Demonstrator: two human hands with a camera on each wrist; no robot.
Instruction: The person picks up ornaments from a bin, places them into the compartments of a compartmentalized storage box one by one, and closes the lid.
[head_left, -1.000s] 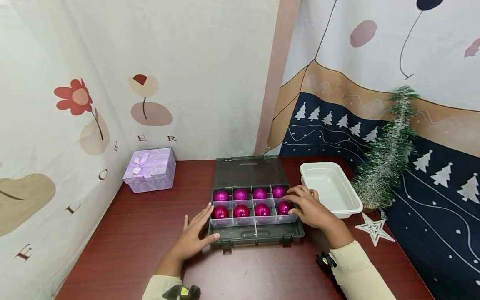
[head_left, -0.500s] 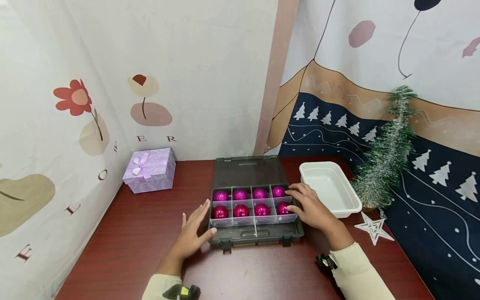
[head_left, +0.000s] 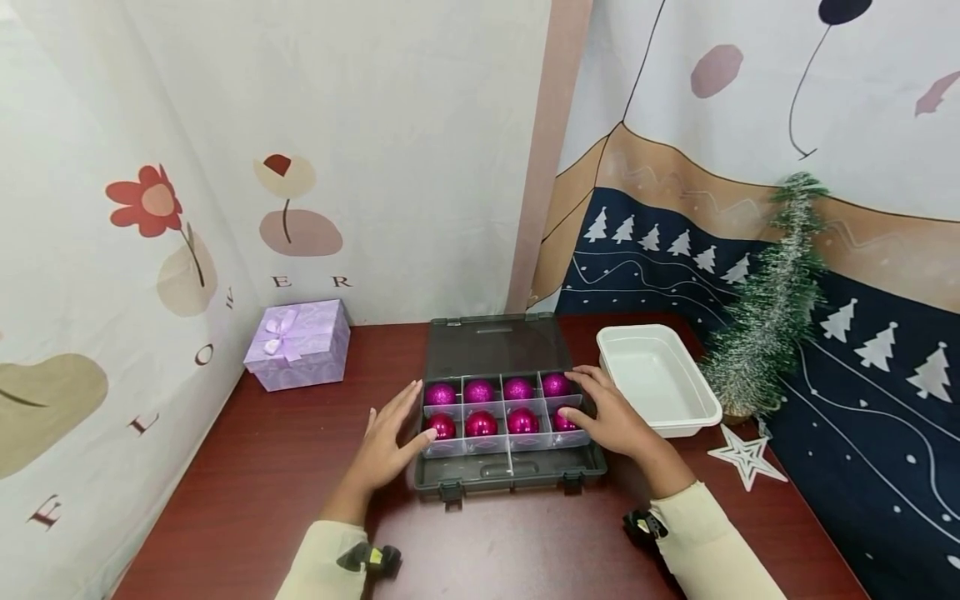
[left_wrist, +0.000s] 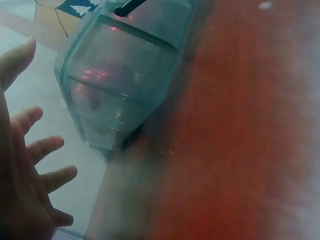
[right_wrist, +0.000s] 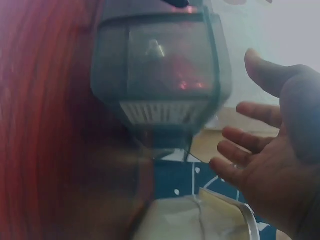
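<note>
A dark translucent plastic divider box (head_left: 551, 461) lies on the table, its lid (head_left: 495, 348) folded back flat behind it. Two rows of compartments hold magenta Christmas balls: glittery ones (head_left: 517, 388) at the back, shiny ones (head_left: 522, 420) in front. My left hand (head_left: 384, 446) is at the box's left side, thumb over the front-left ball. At the right side is my right hand (head_left: 618, 421), its thumb overlapping the front-right ball. In the left wrist view the left hand's fingers (left_wrist: 57, 179) are spread; the right wrist view shows the right fingers (right_wrist: 245, 140) extended too.
A white plastic tub (head_left: 660, 375) stands right of the box, beside a small tinsel tree (head_left: 776, 317). A white star (head_left: 748, 456) lies before the tree. At the back left sits a lilac gift box (head_left: 297, 343) near the printed cloth wall (head_left: 420, 167).
Both hands have shifted slightly inward over the box's sides, thumbs now covering parts of the outer front balls. The right fingers have straightened. The head view has shifted a little.
</note>
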